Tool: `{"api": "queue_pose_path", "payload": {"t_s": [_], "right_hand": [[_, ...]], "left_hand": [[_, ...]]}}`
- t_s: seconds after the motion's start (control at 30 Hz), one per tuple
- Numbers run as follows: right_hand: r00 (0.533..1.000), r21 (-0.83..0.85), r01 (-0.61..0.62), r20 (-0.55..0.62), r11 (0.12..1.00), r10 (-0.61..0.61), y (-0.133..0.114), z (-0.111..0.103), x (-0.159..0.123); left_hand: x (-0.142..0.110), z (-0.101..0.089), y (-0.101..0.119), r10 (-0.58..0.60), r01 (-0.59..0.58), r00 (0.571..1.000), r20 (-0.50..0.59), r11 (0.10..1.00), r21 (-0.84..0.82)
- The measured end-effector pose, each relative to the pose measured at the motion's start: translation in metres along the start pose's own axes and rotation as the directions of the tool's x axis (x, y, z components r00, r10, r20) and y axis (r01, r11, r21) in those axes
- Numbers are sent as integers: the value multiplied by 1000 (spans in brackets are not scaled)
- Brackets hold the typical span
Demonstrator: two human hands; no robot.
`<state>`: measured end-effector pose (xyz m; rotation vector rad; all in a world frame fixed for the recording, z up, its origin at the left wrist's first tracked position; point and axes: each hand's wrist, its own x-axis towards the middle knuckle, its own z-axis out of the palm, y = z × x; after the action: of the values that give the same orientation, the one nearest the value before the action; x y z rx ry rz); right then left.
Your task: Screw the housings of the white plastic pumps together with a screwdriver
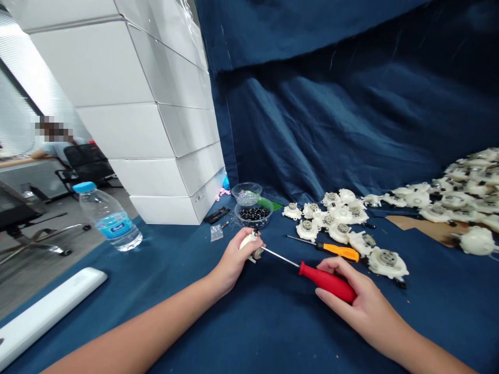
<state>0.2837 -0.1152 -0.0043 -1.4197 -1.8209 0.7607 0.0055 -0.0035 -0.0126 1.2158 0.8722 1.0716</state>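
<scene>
My left hand [236, 255] is closed around a small white plastic motor unit [248, 241] with a black piece on top; my fingers cover part of it. Fingers and thumb of my right hand [358, 293] wrap a screwdriver with a red handle [329, 282]. Its thin metal shaft points left and reaches the unit, though the exact contact of the tip is hidden. Just behind the red handle, a second screwdriver with an orange handle [340, 251] lies on the blue cloth. Beyond it sits a group of similar white motor units [338, 214].
A bowl of black parts [254, 213] and a clear bowl of small metal pieces [247, 195] stand behind my left hand. White boxes [156, 130] are stacked at left, near a water bottle [113, 221] and a long white object [50, 314]. More white units [460, 195] pile up at right.
</scene>
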Motion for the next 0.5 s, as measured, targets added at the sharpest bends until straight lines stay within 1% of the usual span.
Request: {"api": "queue_pose_path", "payload": {"t_s": [0.2, 0.37, 0.5], "right_hand": [[1000, 2, -23, -15, 1000, 23, 4, 1, 1], [1000, 13, 4, 4, 1000, -4, 8, 3, 1], [1000, 5, 11, -5, 1000, -11, 7, 2, -1]], "left_hand": [[0, 1, 2, -9, 8, 1000, -21, 999, -35], [0, -1, -1, 5, -5, 1000, 18, 1000, 5], [0, -1, -3, 17, -18, 999, 47, 999, 35]]}}
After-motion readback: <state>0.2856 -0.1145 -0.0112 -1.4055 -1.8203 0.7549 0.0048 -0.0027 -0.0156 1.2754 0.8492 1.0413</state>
